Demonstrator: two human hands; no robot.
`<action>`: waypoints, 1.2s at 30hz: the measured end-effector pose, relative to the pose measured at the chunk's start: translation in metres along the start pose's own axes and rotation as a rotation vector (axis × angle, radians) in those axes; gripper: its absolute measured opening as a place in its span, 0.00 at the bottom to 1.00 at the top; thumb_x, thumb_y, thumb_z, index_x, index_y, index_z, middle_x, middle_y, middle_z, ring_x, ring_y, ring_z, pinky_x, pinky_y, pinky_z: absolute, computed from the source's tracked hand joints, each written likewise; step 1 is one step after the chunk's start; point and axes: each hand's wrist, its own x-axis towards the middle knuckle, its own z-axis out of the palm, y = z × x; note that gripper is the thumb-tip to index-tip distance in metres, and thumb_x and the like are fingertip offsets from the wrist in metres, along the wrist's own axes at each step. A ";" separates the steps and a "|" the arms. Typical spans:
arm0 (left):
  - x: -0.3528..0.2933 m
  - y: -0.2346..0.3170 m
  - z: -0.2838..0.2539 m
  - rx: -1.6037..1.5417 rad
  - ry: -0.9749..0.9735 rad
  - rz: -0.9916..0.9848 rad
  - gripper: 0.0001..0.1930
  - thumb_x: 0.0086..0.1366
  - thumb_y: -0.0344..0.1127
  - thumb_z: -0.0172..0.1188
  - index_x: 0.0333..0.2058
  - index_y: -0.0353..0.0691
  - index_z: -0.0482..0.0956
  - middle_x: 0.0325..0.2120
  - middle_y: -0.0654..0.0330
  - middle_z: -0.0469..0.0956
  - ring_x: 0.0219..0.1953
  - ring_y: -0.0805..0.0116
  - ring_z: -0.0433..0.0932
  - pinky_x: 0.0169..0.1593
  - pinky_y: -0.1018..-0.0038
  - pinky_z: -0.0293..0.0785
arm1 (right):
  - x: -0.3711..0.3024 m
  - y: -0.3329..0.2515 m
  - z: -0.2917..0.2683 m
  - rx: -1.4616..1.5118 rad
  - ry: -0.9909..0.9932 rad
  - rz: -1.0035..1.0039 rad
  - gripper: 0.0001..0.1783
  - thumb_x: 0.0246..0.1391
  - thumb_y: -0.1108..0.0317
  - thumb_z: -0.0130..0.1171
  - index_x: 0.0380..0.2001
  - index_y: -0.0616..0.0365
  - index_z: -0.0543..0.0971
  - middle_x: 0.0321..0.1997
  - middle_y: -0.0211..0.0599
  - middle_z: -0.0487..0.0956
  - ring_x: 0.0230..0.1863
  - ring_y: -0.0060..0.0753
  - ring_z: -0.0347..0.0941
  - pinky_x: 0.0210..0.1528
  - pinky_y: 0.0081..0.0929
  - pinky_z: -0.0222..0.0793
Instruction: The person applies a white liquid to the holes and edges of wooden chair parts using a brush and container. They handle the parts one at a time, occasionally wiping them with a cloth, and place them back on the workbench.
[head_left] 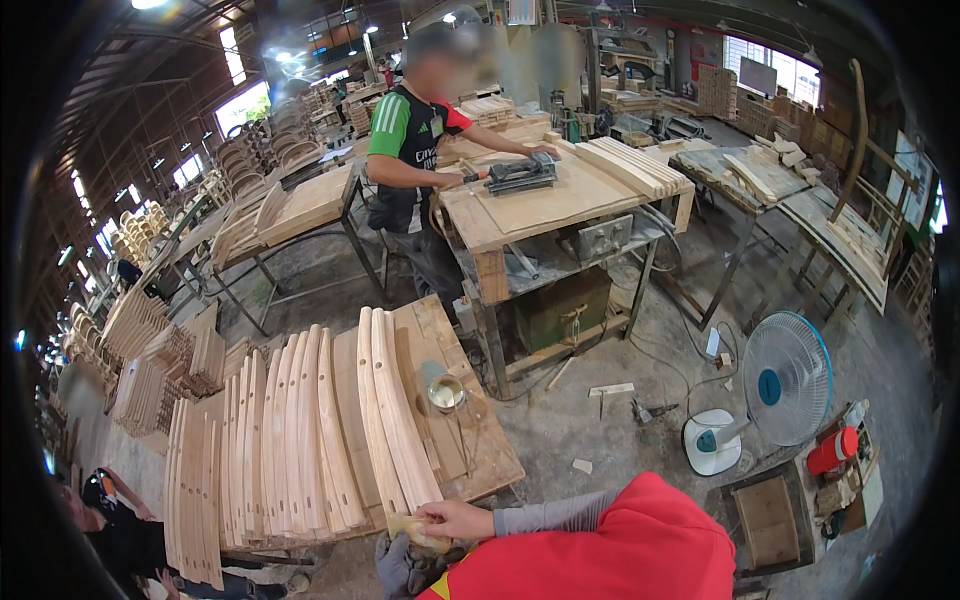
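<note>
Head view: right hand (455, 520) is pinching a small wooden piece (415, 530) beside the curved slats (395, 410), above the gloved left hand (405, 565), whose finger state I cannot tell.

At the lower centre of the frame the hand (455, 520) sits at the near edge of the tabletop (480, 440). Straight ahead of it, curved wooden slats (390, 420) lie side by side and fill the left and middle of the board. To their right a bare strip of tabletop stays open, broken only by a small tin can (443, 388) standing mid-board. Right of the tabletop the concrete floor (600, 430) is open up to the electric fan (775, 385) at right.
</note>
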 end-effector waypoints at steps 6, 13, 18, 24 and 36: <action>-0.011 0.003 0.005 0.037 -0.004 0.005 0.14 0.62 0.27 0.45 0.46 0.27 0.66 0.39 0.47 0.74 0.37 0.59 0.77 0.41 0.67 0.76 | -0.005 -0.010 0.007 0.076 -0.013 0.103 0.17 0.54 0.61 0.53 0.43 0.60 0.72 0.28 0.31 0.73 0.29 0.19 0.67 0.32 0.21 0.64; -0.012 0.000 0.007 0.058 0.003 0.045 0.14 0.62 0.27 0.45 0.46 0.28 0.67 0.38 0.48 0.74 0.36 0.61 0.77 0.40 0.69 0.76 | -0.004 -0.005 0.009 0.088 0.014 0.107 0.17 0.54 0.62 0.54 0.44 0.59 0.72 0.23 0.29 0.72 0.24 0.17 0.67 0.27 0.20 0.65; -0.018 0.005 0.012 0.039 0.021 0.073 0.14 0.59 0.25 0.49 0.44 0.29 0.69 0.38 0.50 0.75 0.38 0.64 0.76 0.42 0.71 0.74 | 0.000 0.004 0.012 0.001 0.045 0.004 0.18 0.52 0.63 0.56 0.44 0.62 0.72 0.25 0.30 0.74 0.27 0.18 0.68 0.30 0.21 0.66; -0.026 0.013 0.028 0.035 0.040 0.046 0.13 0.59 0.25 0.49 0.43 0.29 0.69 0.37 0.51 0.75 0.37 0.65 0.76 0.40 0.72 0.74 | -0.002 0.012 0.015 0.063 0.058 0.013 0.17 0.51 0.64 0.57 0.42 0.62 0.73 0.27 0.30 0.74 0.29 0.19 0.68 0.33 0.21 0.65; -0.003 0.016 0.033 0.341 0.129 0.069 0.18 0.62 0.30 0.49 0.51 0.32 0.65 0.41 0.56 0.73 0.42 0.70 0.72 0.45 0.75 0.69 | 0.011 0.033 0.010 0.102 0.100 0.047 0.12 0.50 0.68 0.57 0.39 0.59 0.75 0.21 0.25 0.71 0.25 0.14 0.64 0.28 0.17 0.64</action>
